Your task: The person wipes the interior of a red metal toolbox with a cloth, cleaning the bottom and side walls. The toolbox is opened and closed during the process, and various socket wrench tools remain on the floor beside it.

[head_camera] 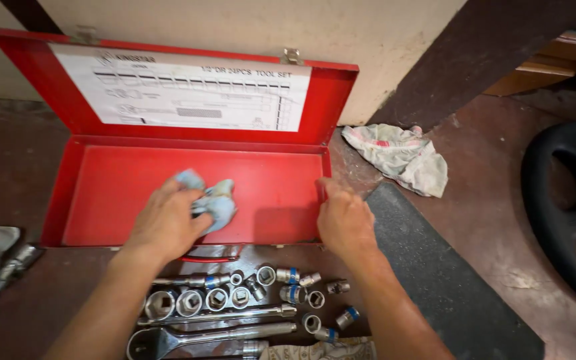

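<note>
Both hands work: my left hand (166,223) clutches a crumpled pale-blue cloth (213,202) inside the open red metal toolbox (268,193), its long axis left-right; my right hand (343,219) grips its right wall.

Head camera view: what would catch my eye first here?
The open red metal case fills the middle, its tray bare. The left hand presses a pale blue cloth onto the tray floor, while the right hand grips the case's right edge. In front lie loose chrome sockets and a ratchet wrench.
</note>
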